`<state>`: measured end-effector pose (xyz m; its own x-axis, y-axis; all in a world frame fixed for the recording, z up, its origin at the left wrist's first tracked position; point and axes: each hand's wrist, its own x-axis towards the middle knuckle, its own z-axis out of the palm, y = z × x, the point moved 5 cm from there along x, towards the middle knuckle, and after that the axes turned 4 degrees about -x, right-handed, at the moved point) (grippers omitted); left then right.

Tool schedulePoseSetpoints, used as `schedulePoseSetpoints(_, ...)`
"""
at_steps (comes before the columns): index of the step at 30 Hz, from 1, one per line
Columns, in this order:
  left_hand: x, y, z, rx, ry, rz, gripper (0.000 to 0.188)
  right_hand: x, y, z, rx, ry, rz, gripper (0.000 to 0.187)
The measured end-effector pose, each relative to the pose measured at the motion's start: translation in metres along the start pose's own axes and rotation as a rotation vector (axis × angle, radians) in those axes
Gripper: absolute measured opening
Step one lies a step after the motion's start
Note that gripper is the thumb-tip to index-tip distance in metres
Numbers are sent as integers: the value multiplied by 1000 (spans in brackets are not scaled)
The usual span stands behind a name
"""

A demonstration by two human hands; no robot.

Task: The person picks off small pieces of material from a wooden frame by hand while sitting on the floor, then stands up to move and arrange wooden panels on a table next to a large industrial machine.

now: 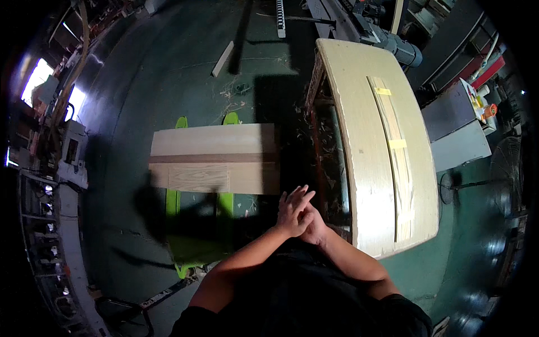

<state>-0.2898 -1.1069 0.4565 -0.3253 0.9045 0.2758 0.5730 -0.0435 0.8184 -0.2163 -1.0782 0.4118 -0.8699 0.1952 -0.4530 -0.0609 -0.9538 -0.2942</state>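
both hands are together in front of the body, left hand [292,210] laid over the right hand [313,227], fingers loose and holding nothing but each other. they hover just off the near left corner of the workbench top [359,168], a long pale board with rounded ends running away from the person. on that top, toward its right edge, lies a narrow strip of light veneer [400,180], marked by two yellow tape tabs [397,144]; hands and strip are apart, no contact. left of the bench, across a dark gap full of shavings, a stack of wooden panels [216,159] sits on a bright green pallet jack [196,236], pale boards with one darker brown band across the middle. the floor [168,73] is dark green, glossy, dusted with chips near the bench's far left corner, and a short offcut of wood [223,58] lies beyond. right of the bench stands a grey cabinet [457,135]. past the bench's far end, grey machinery [387,36]. well to the left of the bench, bright windows [36,78].
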Motion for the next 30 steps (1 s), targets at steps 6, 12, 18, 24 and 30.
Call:
schedulePoseSetpoints(6,-14,-206,-8,-153,-66,-871,60,8,-109,-35,-861,-118,-112,43)
schedulePoseSetpoints(12,-145,-315,-68,615,-776,-687,47,-34,-259,-50,-1778,552,-666,42)
schedulePoseSetpoints(18,-101,-326,-38,139,-989,-635,37,-119,-354,-130,-1759,1418,-713,68)
schedulePoseSetpoints(24,126,-374,-35,397,-917,-347,24,-167,-354,-211,-1734,1681,-242,83)
schedulePoseSetpoints(30,424,-234,75,152,-549,-359,23,-168,-356,-204,-1657,1776,-345,64)
